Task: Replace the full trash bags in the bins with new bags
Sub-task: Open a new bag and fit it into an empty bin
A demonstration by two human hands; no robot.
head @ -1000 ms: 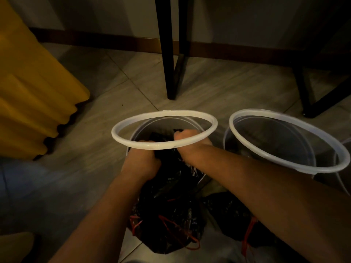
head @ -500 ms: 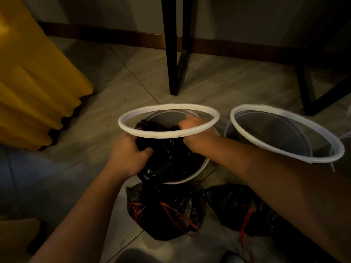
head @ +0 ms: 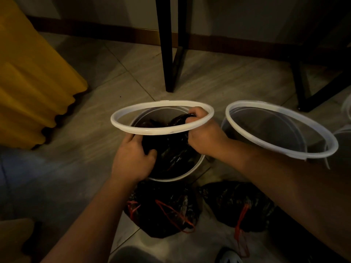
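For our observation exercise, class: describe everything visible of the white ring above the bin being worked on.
The white ring is a thin, smooth hoop, plastic by its look, with a small tab at its far edge. It sits raised above the pale bin, not seated on its rim. The left hand and right hand grip the black bag beneath it.

The white plastic ring hides the fingertips of the left grip. The crumpled black plastic bag conceals the bottom of the round translucent bin. The right forearm covers the base of the second translucent bin and part of a tied black bag with red drawstring. The folded yellow curtain is cut off at the left edge; a dim white-and-dark shape at the bottom edge is unidentifiable
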